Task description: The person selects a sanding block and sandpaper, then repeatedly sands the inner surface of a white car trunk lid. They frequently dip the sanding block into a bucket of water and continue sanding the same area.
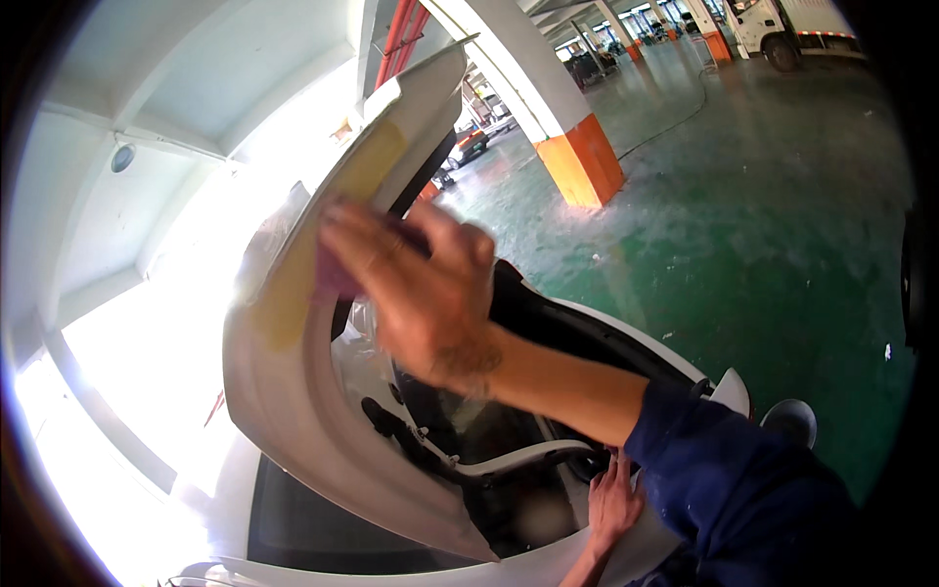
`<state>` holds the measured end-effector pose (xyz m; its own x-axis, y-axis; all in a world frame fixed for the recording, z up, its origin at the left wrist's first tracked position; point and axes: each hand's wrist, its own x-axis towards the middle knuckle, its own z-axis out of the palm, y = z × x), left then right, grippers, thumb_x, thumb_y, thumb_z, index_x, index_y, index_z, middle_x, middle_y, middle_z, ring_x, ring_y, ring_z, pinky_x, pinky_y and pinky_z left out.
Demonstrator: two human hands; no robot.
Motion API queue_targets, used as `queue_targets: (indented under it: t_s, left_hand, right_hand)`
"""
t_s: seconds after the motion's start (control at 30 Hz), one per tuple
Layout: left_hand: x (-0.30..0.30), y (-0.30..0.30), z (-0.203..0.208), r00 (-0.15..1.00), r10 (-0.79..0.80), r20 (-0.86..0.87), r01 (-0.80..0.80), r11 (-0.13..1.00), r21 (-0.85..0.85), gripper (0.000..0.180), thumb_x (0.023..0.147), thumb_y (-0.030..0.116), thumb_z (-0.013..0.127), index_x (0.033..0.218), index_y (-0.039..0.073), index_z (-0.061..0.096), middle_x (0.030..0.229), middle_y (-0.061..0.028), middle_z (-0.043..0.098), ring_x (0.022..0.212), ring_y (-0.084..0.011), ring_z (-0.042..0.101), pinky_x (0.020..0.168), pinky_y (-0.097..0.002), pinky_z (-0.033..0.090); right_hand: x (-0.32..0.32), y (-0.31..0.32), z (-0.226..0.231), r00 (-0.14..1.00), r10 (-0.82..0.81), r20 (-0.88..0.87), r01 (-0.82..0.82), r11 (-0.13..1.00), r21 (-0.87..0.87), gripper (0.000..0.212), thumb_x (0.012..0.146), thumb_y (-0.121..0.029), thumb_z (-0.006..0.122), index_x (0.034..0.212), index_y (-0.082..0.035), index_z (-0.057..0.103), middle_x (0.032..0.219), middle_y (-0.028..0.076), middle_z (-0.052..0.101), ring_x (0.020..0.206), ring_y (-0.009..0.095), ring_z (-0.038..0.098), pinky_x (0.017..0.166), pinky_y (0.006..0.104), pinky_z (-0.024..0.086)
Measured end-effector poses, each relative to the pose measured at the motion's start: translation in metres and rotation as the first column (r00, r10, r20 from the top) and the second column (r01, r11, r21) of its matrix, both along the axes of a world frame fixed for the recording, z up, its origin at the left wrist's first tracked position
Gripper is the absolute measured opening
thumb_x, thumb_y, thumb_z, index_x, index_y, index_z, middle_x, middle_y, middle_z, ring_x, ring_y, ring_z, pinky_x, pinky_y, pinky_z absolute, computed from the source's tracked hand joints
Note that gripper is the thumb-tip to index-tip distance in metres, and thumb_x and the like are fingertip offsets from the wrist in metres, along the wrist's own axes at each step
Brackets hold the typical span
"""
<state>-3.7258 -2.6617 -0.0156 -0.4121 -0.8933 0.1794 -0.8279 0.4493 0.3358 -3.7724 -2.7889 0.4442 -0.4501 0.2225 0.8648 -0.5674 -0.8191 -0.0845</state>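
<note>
A raised white car lid (293,391) curves up through the middle of the view, with yellowish filler patches (284,303) along its edge. My right hand (425,293), blurred by motion, is closed on a piece of purple sandpaper (337,276). It holds the sandpaper against the lid's edge, beside the yellowish patch; part of the sheet is hidden behind the fingers. Lower down, my left hand (614,501) lies with outstretched fingers on the white car body, at the rim of the dark opening. My right forearm passes above it.
The car's dark opening (518,509) lies under the lid, edged by a black seal. A dark window (333,528) is at the lower left. Beyond the car stand an orange-and-white pillar (582,166) and a white truck (782,29) on a green floor (734,215).
</note>
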Motion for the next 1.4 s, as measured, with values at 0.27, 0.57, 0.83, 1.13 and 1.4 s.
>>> queue_targets:
  t_s: [0.27,0.57,0.83,1.13,1.4]
  left_hand:
    - [0.001,-0.001,0.003,1.000,0.007,-0.003,-0.007,1.000,0.005,0.061,0.102,0.023,0.061,0.152,-0.005,0.040,0.150,-0.0187,0.052,0.126,-0.0229,0.058,0.103,-0.0369,0.048]
    - [0.004,0.002,0.002,0.999,0.047,-0.011,-0.047,0.999,0.012,0.062,0.103,0.023,0.061,0.154,-0.005,0.039,0.152,-0.0184,0.051,0.126,-0.0220,0.058,0.103,-0.0362,0.049]
    - [-0.002,-0.004,0.002,0.999,0.029,-0.024,-0.029,1.000,0.008,0.063,0.104,0.024,0.061,0.155,-0.005,0.038,0.153,-0.0182,0.051,0.126,-0.0211,0.058,0.103,-0.0356,0.049]
    - [0.012,-0.007,0.005,0.990,0.099,-0.100,-0.098,0.995,0.012,0.064,0.105,0.024,0.060,0.157,-0.005,0.037,0.154,-0.0179,0.050,0.127,-0.0202,0.058,0.103,-0.0349,0.049]
    - [-0.075,-0.019,0.127,0.425,0.208,-0.881,-0.103,0.978,0.181,0.064,0.106,0.024,0.060,0.158,-0.006,0.036,0.155,-0.0177,0.050,0.127,-0.0194,0.058,0.102,-0.0342,0.050]
  right_hand:
    - [0.000,0.001,-0.003,1.000,0.001,-0.019,-0.001,1.000,-0.015,0.037,0.084,-0.009,0.071,0.121,-0.011,0.072,0.133,0.000,0.072,0.104,0.024,0.061,0.079,0.0384,0.037]
    - [-0.003,-0.012,0.002,1.000,0.028,-0.012,-0.029,0.997,-0.070,0.041,0.086,-0.008,0.069,0.127,-0.009,0.070,0.131,0.003,0.073,0.104,0.025,0.062,0.080,0.0388,0.038]
    - [-0.019,-0.015,0.002,0.999,0.034,-0.035,-0.035,0.999,-0.030,0.048,0.082,-0.002,0.069,0.130,-0.007,0.068,0.134,0.003,0.071,0.105,0.027,0.059,0.082,0.0428,0.038]
    - [-0.061,-0.012,-0.007,0.907,0.413,0.086,-0.422,0.883,0.207,0.029,0.100,-0.009,0.061,0.127,-0.005,0.069,0.110,0.003,0.075,0.089,0.020,0.058,0.079,0.0320,0.044]
    - [-0.224,0.064,-0.151,0.082,0.730,0.679,-0.961,-0.123,0.247,0.043,0.109,-0.031,0.058,0.132,0.005,0.059,0.119,0.016,0.071,0.102,0.023,0.071,0.088,0.0364,0.060]
